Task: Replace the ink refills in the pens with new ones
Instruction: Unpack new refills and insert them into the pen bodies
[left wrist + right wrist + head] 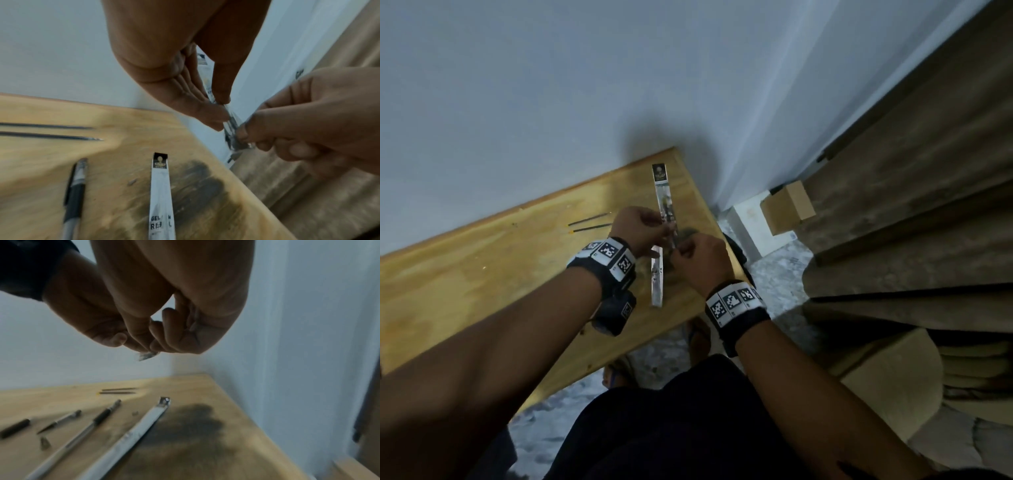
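Both hands hold one long refill packet (663, 192) above the wooden table (482, 291). My left hand (650, 222) pinches its middle between thumb and fingers (205, 110). My right hand (681, 251) pinches the packet's lower end (146, 356), its other fingers curled. A second white packet (161, 194), marked gel refill, lies flat on the table below the hands. Beside it lies a pen (75, 191) with a black grip. Two thin dark refills (589, 222) lie side by side near the wall.
Loose pen parts (59, 421), a black piece (14, 428) and a small tip (44, 443) lie left of the pen. A dark stain (191, 423) marks the table near its right edge. A wall runs behind; a cardboard box (787, 205) stands on the floor at the right.
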